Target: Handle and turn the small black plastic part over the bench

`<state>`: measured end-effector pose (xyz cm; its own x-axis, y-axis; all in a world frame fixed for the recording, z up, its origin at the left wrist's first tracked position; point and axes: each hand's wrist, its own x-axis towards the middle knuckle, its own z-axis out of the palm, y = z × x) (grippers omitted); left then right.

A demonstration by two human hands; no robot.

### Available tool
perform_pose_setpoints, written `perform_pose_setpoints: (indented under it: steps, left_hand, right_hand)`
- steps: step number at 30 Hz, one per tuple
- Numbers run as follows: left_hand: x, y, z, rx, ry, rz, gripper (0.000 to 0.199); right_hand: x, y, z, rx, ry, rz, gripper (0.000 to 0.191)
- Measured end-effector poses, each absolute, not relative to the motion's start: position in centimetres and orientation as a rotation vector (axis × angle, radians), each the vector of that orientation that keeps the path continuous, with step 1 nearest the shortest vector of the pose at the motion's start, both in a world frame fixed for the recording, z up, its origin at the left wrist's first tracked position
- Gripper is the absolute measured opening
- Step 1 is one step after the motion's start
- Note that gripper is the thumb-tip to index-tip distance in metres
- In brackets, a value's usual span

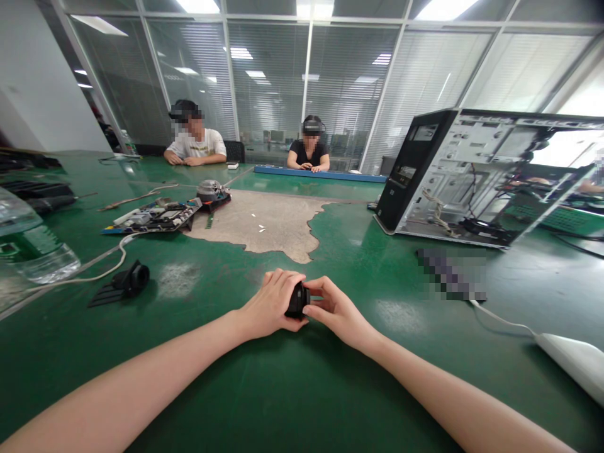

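Both hands meet on a small black rounded object point(297, 300) at the middle of the green table, close in front of me. My left hand point(268, 301) wraps round its left side, palm over it and thumb on the near face. On its right side, the thumb and fingertips of my right hand point(334, 308) pinch the edge. Much of the object is hidden by my fingers, so its exact kind cannot be made out. To the left lies a black plastic part point(129, 281) with a round, ring-like end and a flat slatted piece.
An open computer case point(425, 176) stands at the right, with a white power bank-like block point(573, 362) and cable nearer. A circuit board point(160, 215), a cable and a plastic bottle point(35, 242) are at the left. Two people sit across the table point(226, 390).
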<state>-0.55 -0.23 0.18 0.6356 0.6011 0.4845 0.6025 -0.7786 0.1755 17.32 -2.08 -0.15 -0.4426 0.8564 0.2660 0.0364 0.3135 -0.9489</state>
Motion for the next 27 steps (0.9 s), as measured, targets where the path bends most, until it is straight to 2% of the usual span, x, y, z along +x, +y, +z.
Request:
perform_pose_setpoints:
  steps: [4,9,18,25,27]
  left_hand:
    - [-0.48,-0.21,0.14,-2.818,-1.093,-0.832,0.066]
    - [-0.35,-0.13,0.06,-2.803,-1.099,-0.838,0.068]
    - [-0.41,-0.06,0.03,-2.777,-1.145,-0.817,0.065]
    - [-0.31,-0.04,0.12,-2.783,-1.135,-0.838,0.065]
    - [-0.28,-0.05,0.15,-2.785,-1.136,-0.839,0.066]
  right_hand:
    - [17.26,-2.09,-0.33,-0.730,-1.708,1.286,0.030]
    - [17.13,-1.93,-0.17,-0.807,-1.670,1.290,0.020]
    - [17.18,-1.70,-0.46,-0.759,-1.684,1.343,0.036]
    - [17.23,-1.58,-0.21,-0.762,-1.622,1.348,0.019]
    - [17.21,-1.48,-0.19,-0.787,-1.624,1.326,0.021]
